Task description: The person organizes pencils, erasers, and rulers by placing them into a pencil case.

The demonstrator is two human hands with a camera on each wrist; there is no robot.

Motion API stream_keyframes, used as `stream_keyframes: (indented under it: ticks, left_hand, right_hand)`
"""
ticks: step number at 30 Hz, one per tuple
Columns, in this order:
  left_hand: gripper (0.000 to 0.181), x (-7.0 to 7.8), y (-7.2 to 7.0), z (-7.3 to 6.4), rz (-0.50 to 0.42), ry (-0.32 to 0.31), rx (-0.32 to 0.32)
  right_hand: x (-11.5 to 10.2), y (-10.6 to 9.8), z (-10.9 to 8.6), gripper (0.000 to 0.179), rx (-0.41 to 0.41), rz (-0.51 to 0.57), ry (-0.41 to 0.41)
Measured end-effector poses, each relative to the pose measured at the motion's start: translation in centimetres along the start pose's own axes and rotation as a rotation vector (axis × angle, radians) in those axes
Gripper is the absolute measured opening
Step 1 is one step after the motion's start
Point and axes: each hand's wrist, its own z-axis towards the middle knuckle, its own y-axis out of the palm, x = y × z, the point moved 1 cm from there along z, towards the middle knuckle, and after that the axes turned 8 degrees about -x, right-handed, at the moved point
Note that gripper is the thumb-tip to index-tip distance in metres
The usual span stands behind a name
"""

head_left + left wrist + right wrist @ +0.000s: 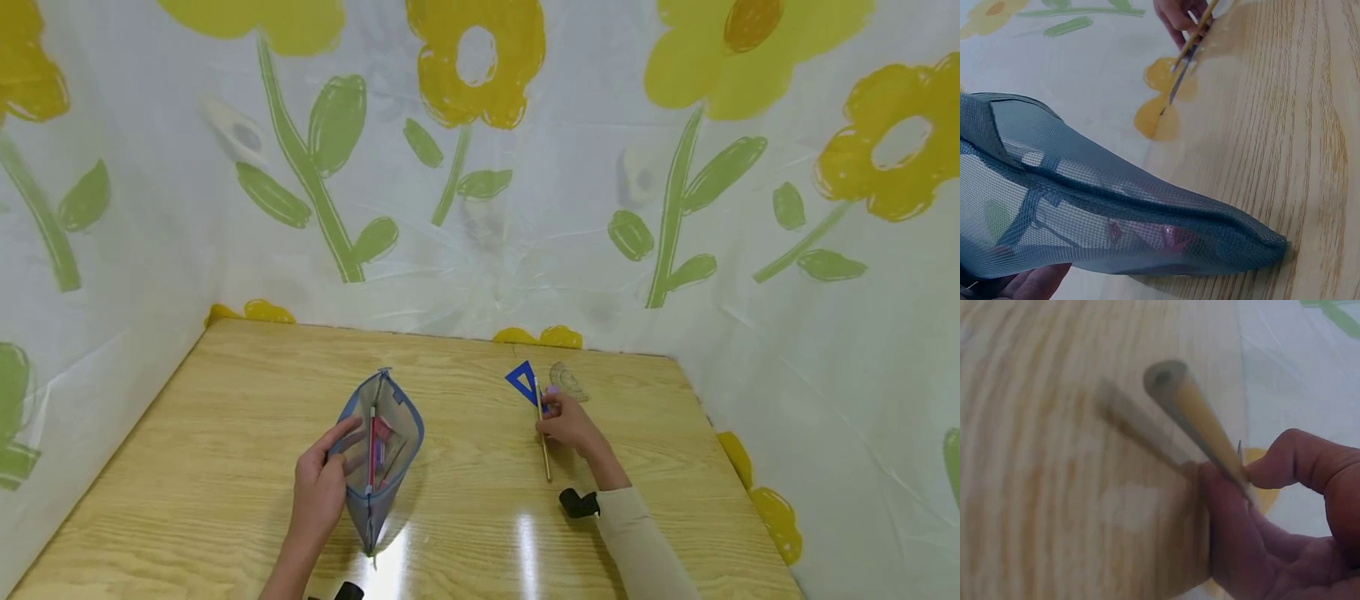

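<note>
My left hand (321, 479) grips the side of a blue mesh pencil case (1141, 212), its zip mouth spread wide. A red pencil (372, 454) and some pink and purple items (380, 442) lie inside it. To the right, my right hand (573, 429) pinches a yellowish pencil (545, 454) between thumb and finger. In the right wrist view the pencil's flat, unsharpened end (1165, 378) points toward the camera. Just beyond the fingers are a blue triangle ruler (519, 379), a clear protractor (572, 382) and a small purple item (552, 389), partly hidden by the hand.
The wooden table (240, 433) has a pale flower-printed sheet (555, 233) standing along its back and sides. A black wrist camera (579, 503) sits at the right sleeve, and another black piece (349, 591) shows at the bottom edge.
</note>
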Motion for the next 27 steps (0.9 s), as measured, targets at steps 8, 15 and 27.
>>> stream_keyframes:
  ticks: [8,15,27]
  left_hand:
    - [0.055,0.2,0.0,0.0,-0.003,-0.006,-0.013]
    - [0.054,0.1,0.1,0.0,-0.004,-0.01,-0.006]
    - [0.054,0.0,0.0,-0.1,0.001,-0.001,-0.02]
  right_hand:
    - [0.5,-0.5,0.0,0.058,-0.014,0.07,-0.029]
    - [1.4,-0.8,-0.3,0.059,-0.066,0.189,-0.068]
    - [-0.2,0.6,-1.7,0.056,-0.058,0.247,-0.151]
